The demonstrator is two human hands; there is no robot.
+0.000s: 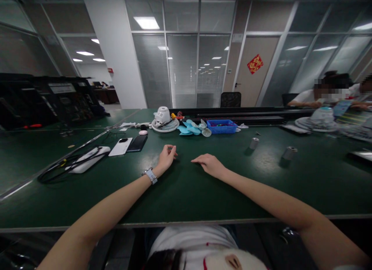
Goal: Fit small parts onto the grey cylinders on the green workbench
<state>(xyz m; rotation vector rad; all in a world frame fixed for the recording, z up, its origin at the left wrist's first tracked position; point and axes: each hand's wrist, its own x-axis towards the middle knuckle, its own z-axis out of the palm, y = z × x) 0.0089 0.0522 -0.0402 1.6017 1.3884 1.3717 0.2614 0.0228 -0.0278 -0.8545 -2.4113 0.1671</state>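
Note:
My left hand (167,158), with a watch (151,176) on its wrist, rests at the middle of the green table (180,200). Its fingers bend loosely, apart from the thumb, and nothing shows in them. Across a small gap, my right hand (209,165) lies low over the tabletop, fingers stretched out to the left and holding nothing. Beyond the hands are light-blue fan blades (190,128), a white fan part with a round grille (165,124) and a blue tray (222,126) with small items inside. Two silver cylinders (254,143) stand to the right.
A white phone (120,147) and a dark phone (137,143) lie on the left, near a white device (88,160) with black cables. Open black computer cases (66,97) stand far left. People sit at the far right beside more white fan parts (319,121).

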